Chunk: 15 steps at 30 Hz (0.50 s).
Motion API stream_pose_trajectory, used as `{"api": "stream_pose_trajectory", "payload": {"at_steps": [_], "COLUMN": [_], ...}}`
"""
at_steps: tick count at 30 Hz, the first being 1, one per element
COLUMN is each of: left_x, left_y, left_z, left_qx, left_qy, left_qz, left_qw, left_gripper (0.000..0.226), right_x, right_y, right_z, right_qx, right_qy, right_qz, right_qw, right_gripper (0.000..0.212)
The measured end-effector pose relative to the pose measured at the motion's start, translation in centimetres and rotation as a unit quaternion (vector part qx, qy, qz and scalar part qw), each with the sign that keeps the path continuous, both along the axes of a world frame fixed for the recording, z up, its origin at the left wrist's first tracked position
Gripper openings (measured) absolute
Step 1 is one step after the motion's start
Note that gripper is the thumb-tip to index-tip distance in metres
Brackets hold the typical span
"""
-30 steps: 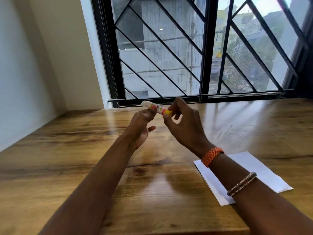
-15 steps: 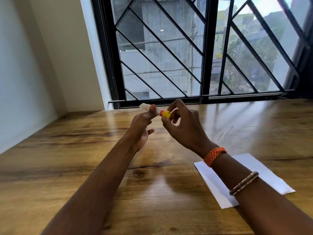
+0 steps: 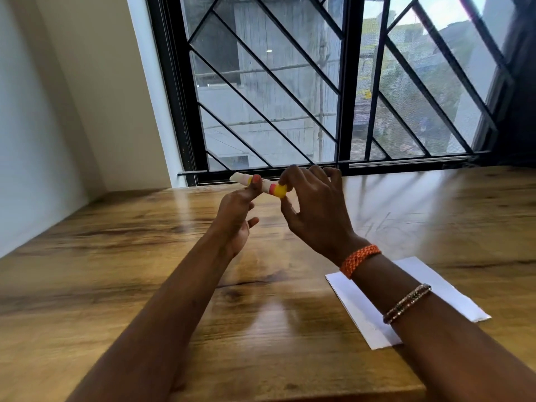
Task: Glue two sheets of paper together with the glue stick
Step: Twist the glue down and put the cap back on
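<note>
I have the glue stick up in the air between both hands, above the wooden table and in front of the barred window. Its long axis runs nearly level, tilted a little, with the white end pointing away to the left of the stick's middle and the yellow end with its pink band pointing right.

My left hand comes up from below the stick and pinches the white barrel between thumb and fingertips; the thumb lies on the near side of the barrel, and the lower fingers hang loose beneath it. My right hand is at the stick's yellow end, with forefinger and thumb curled round that end and the other fingers fanned out above and behind. So both hands grip the same stick, left on the barrel, right on the end piece. I cannot tell whether the yellow piece is a cap or the twist base.

The white paper lies flat on the table well below and to the right of the stick, partly hidden under my right forearm. I can make out only one white shape, so I cannot say whether both sheets are there.

I judge that the next move is the right fingers turning or pulling along the stick's axis while the left holds it steady.
</note>
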<state>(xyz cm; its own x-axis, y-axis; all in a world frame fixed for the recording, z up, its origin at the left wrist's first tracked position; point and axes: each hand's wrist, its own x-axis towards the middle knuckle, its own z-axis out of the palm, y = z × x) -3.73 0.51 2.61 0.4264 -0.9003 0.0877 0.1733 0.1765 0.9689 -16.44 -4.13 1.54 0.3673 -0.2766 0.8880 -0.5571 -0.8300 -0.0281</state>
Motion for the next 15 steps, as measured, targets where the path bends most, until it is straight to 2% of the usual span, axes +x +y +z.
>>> {"api": "stream_pose_trajectory", "payload": {"at_steps": [2, 4, 7, 15], "left_x": [0.0, 0.1, 0.1, -0.2], "left_y": [0.0, -0.2, -0.1, 0.2], "left_z": [-0.1, -0.2, -0.1, -0.2], "left_qx": [-0.001, -0.005, -0.006, -0.011], "left_qy": [-0.005, -0.006, -0.025, -0.120], "left_qz": [0.001, -0.001, 0.004, 0.044], "left_qw": [1.000, 1.000, 1.000, 0.992], "left_gripper": [0.041, 0.022, 0.029, 0.024], "right_x": [0.0, 0.1, 0.1, -0.4], "right_y": [-0.2, -0.5, -0.9, -1.4], "right_z": [-0.1, -0.3, -0.4, -0.4], "right_qx": [0.066, 0.113, 0.141, 0.135], "right_qy": [-0.021, -0.020, -0.002, 0.047], "right_qz": [0.013, -0.001, -0.014, -0.030], "right_qw": [0.998, 0.993, 0.990, 0.989], "right_gripper": [0.026, 0.036, 0.040, 0.023]}}
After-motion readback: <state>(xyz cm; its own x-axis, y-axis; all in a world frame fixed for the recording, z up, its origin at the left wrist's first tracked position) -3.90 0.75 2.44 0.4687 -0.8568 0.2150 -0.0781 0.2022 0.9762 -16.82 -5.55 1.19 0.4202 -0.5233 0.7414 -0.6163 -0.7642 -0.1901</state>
